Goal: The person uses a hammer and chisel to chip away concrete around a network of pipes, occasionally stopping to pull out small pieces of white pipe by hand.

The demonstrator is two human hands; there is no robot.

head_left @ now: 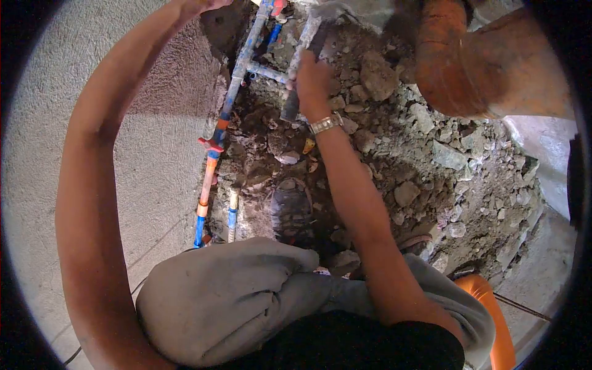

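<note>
knee (216, 296) bent | right hand (311, 80) grips tool handle (291, 106) | rubble (431, 154)

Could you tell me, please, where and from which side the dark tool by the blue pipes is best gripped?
Probably at the lower handle end of the dark tool, coming from the rubble side on the right. The right hand already wraps its middle, and the blue pipes crowd its left, so that free lower end looks easiest to reach.

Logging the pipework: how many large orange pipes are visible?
2: one orange pipe at top right above the rubble, another at bottom right by the knee; more may be buried.
</note>
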